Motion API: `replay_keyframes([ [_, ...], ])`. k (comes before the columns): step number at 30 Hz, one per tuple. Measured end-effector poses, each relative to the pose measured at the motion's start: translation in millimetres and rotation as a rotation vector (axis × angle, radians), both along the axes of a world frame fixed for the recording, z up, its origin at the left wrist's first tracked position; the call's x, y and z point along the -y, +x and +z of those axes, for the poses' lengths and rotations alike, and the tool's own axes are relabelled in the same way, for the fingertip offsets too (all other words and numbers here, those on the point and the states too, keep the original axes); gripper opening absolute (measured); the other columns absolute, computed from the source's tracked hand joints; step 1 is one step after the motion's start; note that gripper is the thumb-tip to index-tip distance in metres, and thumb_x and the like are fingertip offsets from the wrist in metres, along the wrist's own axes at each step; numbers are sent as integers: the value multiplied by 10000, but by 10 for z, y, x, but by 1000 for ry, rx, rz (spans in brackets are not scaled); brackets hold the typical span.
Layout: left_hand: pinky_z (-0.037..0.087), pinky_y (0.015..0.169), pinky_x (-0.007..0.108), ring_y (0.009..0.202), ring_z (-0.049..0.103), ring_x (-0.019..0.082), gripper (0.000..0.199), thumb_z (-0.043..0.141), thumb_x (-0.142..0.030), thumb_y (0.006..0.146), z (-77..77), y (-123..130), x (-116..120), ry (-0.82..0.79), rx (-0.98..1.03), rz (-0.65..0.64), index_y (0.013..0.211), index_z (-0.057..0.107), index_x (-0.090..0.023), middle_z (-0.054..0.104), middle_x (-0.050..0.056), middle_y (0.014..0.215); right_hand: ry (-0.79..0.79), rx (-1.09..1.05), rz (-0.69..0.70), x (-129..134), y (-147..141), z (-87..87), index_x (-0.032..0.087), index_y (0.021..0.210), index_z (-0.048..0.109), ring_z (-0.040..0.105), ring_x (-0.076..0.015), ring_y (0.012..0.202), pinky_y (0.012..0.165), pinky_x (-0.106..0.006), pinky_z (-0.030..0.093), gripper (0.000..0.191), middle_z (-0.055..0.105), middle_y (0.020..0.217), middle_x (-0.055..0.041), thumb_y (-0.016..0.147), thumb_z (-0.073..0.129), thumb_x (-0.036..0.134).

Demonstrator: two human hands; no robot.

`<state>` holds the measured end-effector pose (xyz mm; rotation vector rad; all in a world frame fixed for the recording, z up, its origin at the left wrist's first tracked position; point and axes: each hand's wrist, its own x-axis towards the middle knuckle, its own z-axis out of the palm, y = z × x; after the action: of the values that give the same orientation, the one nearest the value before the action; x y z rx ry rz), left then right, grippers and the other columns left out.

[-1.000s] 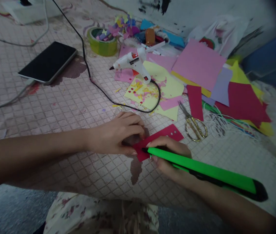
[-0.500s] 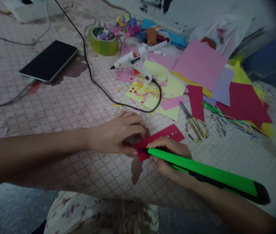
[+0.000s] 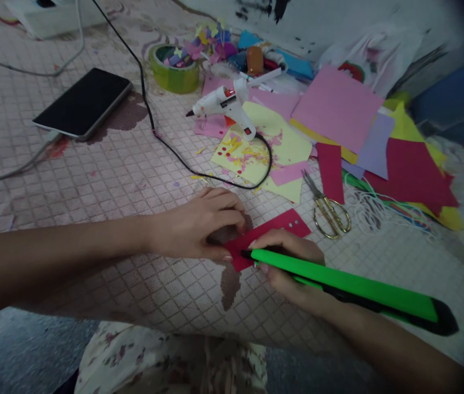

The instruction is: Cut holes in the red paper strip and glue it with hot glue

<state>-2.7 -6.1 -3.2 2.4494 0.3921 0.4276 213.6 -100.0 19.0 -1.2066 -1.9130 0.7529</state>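
Note:
A red paper strip [image 3: 272,227] lies at a slant on the cloth, with a few small round holes near its right end. My left hand [image 3: 199,227] pinches the strip's left end between thumb and curled fingers. My right hand [image 3: 289,251] is wrapped round a long green hole punch [image 3: 347,279] with black ends, which looks like a single-hole type. Its black tip is over the strip's lower left part, close to my left thumb. My right fingers cover part of the strip, and how the punch jaws sit on it is hidden.
Gold-handled scissors [image 3: 327,207] lie right of the strip beside tangled white string [image 3: 367,210]. Beyond are a white glue gun [image 3: 230,106] with black cord, coloured paper sheets [image 3: 334,109], a tape roll [image 3: 174,76] and, at left, a phone [image 3: 84,104] on a cable.
My right hand and the hole punch have shifted slightly right, and the punch's far end has tilted up a little. My left hand and the paper strip stay nearly still.

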Motion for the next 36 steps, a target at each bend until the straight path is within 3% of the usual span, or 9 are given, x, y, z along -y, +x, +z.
replay_keyframes([
  [4,328,997,410,1146,511,266,313,737,-418,873,-5,3,-4,1,4,1,1087,625,-219,595,75,1187,28,3,-58,5,-21,-16,237,824,656,664,-114,578,512,-205,494,206,725,707,27,750,553,73],
  [11,329,995,409,1150,511,273,308,740,-403,876,-2,0,-2,4,16,-3,1088,630,-209,592,76,1186,27,33,-12,24,11,-62,240,883,675,698,-131,670,590,-224,529,255,752,793,16,738,581,53],
  [18,329,1001,409,1142,518,269,306,759,-372,860,-5,1,-3,2,9,-3,1080,635,-199,591,77,1175,-21,-20,-41,-16,61,19,245,874,681,709,-137,647,563,-211,538,190,756,763,10,774,606,102],
  [23,327,1007,411,1157,514,271,314,753,-395,867,-2,-4,9,3,12,-1,1084,634,-200,587,81,1195,12,1,20,-21,31,41,228,853,669,647,-97,527,481,-179,474,218,720,684,29,752,559,69],
  [36,337,1003,413,1155,514,278,310,747,-396,872,1,-8,2,9,13,-2,1090,635,-206,597,81,1182,23,-4,-6,26,-6,-59,220,869,682,692,-117,642,564,-207,521,234,744,757,6,744,561,64],
])
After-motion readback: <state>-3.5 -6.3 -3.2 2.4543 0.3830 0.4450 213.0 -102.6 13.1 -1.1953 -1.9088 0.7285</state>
